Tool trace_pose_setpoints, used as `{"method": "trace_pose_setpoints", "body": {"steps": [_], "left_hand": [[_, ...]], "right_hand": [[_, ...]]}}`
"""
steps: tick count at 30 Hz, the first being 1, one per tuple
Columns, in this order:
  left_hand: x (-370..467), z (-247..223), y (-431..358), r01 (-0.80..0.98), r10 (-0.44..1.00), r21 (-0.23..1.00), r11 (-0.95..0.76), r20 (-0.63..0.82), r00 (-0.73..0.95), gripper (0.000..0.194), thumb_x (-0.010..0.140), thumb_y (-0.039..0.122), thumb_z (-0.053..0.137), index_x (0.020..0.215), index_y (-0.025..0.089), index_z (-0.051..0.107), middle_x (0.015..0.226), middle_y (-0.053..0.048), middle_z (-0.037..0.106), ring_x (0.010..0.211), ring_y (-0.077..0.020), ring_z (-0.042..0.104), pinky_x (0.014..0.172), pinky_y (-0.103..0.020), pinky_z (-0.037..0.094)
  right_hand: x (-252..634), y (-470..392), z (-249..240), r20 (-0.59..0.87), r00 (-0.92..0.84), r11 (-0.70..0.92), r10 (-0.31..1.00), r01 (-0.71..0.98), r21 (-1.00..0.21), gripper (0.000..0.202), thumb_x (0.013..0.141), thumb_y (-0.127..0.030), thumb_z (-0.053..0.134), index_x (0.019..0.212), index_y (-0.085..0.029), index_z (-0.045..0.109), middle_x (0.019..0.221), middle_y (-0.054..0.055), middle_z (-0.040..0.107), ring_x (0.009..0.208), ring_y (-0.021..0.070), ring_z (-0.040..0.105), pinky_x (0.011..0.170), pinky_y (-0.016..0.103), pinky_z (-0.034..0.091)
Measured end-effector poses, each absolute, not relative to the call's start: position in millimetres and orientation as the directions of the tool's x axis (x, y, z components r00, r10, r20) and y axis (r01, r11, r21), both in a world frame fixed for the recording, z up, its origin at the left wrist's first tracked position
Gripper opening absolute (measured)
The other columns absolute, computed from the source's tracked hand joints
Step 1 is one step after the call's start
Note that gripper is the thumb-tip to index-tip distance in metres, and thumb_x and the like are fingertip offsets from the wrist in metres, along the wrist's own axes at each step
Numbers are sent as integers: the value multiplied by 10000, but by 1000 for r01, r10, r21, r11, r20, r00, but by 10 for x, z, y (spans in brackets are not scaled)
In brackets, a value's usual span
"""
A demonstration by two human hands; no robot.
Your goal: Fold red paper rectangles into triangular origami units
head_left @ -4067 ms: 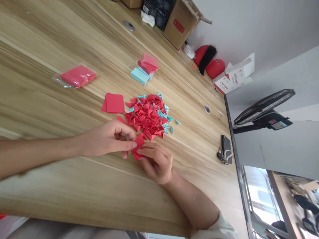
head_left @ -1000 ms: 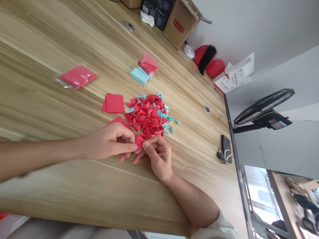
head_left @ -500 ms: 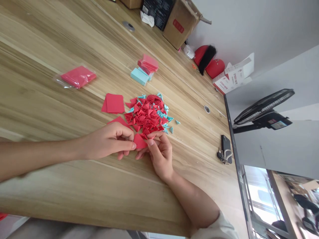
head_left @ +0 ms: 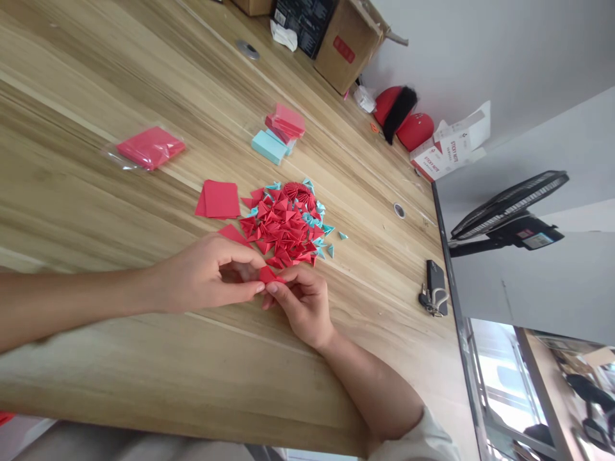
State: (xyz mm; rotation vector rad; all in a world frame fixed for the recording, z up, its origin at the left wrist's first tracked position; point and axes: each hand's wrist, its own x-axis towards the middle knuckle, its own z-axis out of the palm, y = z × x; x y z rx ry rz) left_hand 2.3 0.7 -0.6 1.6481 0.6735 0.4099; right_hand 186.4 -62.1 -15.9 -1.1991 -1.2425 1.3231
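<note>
Between my two hands is a small piece of red paper (head_left: 269, 275), partly folded. My left hand (head_left: 211, 272) pinches its left side between thumb and fingers. The other side is pinched by my right hand (head_left: 305, 304), its thumb on the near face. Just beyond my fingers lies a heap of folded red paper triangles (head_left: 283, 224), with light blue triangles (head_left: 317, 221) along its far and right sides. A red sheet (head_left: 234, 234) lies partly hidden behind my left hand. Left of the heap rests a stack of square red paper (head_left: 221, 200).
Farther back are a plastic-wrapped red paper pack (head_left: 151, 148), light blue pads (head_left: 270, 147) and red pads (head_left: 288, 120). Cardboard boxes (head_left: 348, 48) and a sticky note box (head_left: 449, 147) line the back. A black fan (head_left: 509, 211), keys (head_left: 430, 302) and a dark wallet-like object (head_left: 435, 276) are at right.
The red paper has become smaller and more folded between my fingers. A red triangle piece near my right fingertips now shows at the heap's near edge. My hands have drawn closer together.
</note>
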Motion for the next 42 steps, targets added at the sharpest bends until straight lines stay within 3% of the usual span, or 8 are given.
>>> {"method": "trace_pose_setpoints", "body": {"steps": [3,7,10,14,18,28,34,42], "left_hand": [[10,-61,0,148,660,986,-73,-64,749,150,830,318,607,832,193,689,752,-1,725,683,-148,663,584,-191,490],[-49,-124,4,194,731,903,-383,168,661,122,813,301,621,740,222,679,750,-2,715,641,-131,627,598,-196,469],[-94,-175,10,191,693,822,-536,299,656,132,833,319,624,739,253,689,933,-21,739,794,-163,664,773,-228,504],[-104,-197,-5,186,646,828,-528,250,721,256,928,300,487,797,280,706,981,-16,725,1032,-189,650,1003,-270,475],[-67,-146,-3,218,663,823,-524,234,711,201,881,299,530,814,274,717,963,-14,739,925,-174,666,930,-258,511],[48,-48,53,135,744,991,14,-100,661,152,750,343,696,802,200,712,686,14,712,613,-133,628,540,-191,472],[66,-115,96,128,744,987,95,-156,650,166,742,356,710,774,193,710,605,34,654,543,-103,555,485,-177,406],[58,-50,84,78,740,983,164,-175,649,147,741,339,711,735,192,710,618,39,666,578,-97,563,521,-165,404]], "right_hand": [[1857,-629,-160,-73,-70,-75,995,-23,-997,352,759,-500,755,655,-207,590,598,2,685,493,134,626,474,260,520],[1879,-639,-145,-105,-128,-107,986,-8,-994,401,752,-543,746,608,-201,592,573,12,669,492,126,593,495,261,488],[1904,-636,-132,-118,-191,-120,974,2,-993,444,722,-637,721,682,-201,648,564,7,663,495,131,584,496,265,474],[1905,-626,-135,-153,-196,-160,969,-18,-987,419,726,-615,730,752,-200,678,601,3,681,514,131,607,506,258,499],[1894,-619,-150,-180,-156,-188,971,-39,-981,319,748,-508,760,757,-198,683,633,3,694,527,129,626,518,258,532],[1889,-640,-165,-163,-131,-167,978,-23,-986,281,782,-467,744,714,-204,675,604,6,688,503,130,619,505,260,535],[1938,-586,-186,-131,-161,-166,978,-228,-959,379,879,-519,604,727,-185,695,555,25,673,569,175,671,579,300,554],[1949,-501,-172,-188,-195,-253,963,-401,-880,177,733,-380,811,747,-210,760,602,-13,704,477,100,621,530,223,534]]}}
